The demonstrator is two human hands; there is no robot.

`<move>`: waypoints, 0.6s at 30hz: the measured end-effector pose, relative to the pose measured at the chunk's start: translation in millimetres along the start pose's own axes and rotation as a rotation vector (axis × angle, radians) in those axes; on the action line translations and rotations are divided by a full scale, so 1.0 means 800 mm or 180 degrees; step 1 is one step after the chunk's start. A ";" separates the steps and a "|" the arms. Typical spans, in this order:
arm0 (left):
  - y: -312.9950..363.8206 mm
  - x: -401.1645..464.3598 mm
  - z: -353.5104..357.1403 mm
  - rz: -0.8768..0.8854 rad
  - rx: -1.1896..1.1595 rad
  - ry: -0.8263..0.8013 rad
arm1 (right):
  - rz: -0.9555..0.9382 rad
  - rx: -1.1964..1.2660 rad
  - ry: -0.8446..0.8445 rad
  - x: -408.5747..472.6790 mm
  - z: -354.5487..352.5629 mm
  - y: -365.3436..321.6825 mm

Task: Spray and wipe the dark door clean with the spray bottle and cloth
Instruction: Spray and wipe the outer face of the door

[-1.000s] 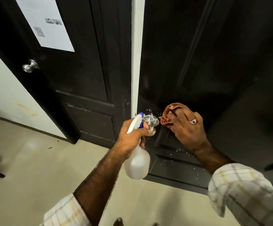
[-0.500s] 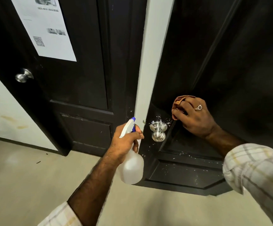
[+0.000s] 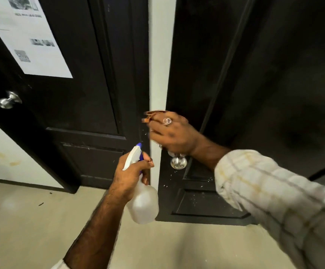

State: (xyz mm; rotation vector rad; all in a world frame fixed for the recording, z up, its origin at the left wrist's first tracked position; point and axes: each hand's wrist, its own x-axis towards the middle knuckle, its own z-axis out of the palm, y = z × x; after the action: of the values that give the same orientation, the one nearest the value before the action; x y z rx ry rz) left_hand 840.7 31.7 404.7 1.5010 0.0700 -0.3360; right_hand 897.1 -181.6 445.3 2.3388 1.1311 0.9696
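From the head view, your left hand point(image 3: 130, 172) grips the neck of the spray bottle point(image 3: 143, 200), fingers wrapped round it under the white trigger head with its blue nozzle tip. The bottle hangs tilted, its translucent body lowest and nearest you, its nozzle turned up and away towards the doors. It sits in front of the pale strip of wall point(image 3: 160, 55) that separates the two dark doors.

Your right hand point(image 3: 174, 135) is raised just above the silver doorknob point(image 3: 178, 162) of the right-hand dark door point(image 3: 235, 65), at that door's left edge where it meets the pale strip. Its fingers are curled round a bunched brown cloth point(image 3: 153, 115), which sticks out past the fingertips at the upper left. The hand and cloth are blurred, so you cannot tell whether the cloth is touching the door or the strip. A ring point(image 3: 167, 120) shows on one finger, and a pale checked sleeve point(image 3: 274, 200) covers the forearm.

White droplets speckle the right-hand door's lower panels below and beside the doorknob.

The two hands are apart, the left one lower and nearer you, the right one higher and closer to the door.

The left-hand door point(image 3: 76, 84) carries a white printed sheet point(image 3: 27, 35) at upper left and its own silver knob point(image 3: 9, 100). Beige floor point(image 3: 31, 230) runs beneath both doors.
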 end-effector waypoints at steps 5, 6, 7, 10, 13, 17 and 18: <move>-0.014 -0.004 -0.020 -0.0165 -0.0362 0.0176 | 0.0557 0.0450 -0.0020 0.076 -0.001 -0.022; -0.017 -0.006 -0.026 -0.0213 -0.0307 0.0202 | 0.0779 0.0613 0.0076 0.075 -0.010 -0.022; -0.017 -0.011 -0.029 -0.0233 -0.0237 0.0220 | 0.1018 0.0803 0.0268 0.067 -0.018 -0.024; -0.017 -0.023 -0.016 -0.0117 -0.0087 0.0045 | 0.1698 0.1118 0.0903 0.004 -0.052 -0.035; -0.022 -0.030 0.022 -0.0154 0.0085 -0.0257 | 0.2507 0.1482 0.1149 -0.095 -0.072 -0.041; -0.032 -0.035 0.108 -0.0040 0.0215 -0.0750 | 0.4499 0.2044 0.1721 -0.208 -0.073 -0.055; -0.034 -0.038 0.131 -0.0021 0.0241 -0.0827 | 0.5195 0.2512 0.2066 -0.225 -0.077 -0.056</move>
State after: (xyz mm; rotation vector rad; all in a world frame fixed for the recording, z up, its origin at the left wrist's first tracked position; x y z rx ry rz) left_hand 787.8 -66.9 394.2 1.5201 -0.1458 -0.5410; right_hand 748.8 -294.8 386.0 3.5853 -0.9044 2.0860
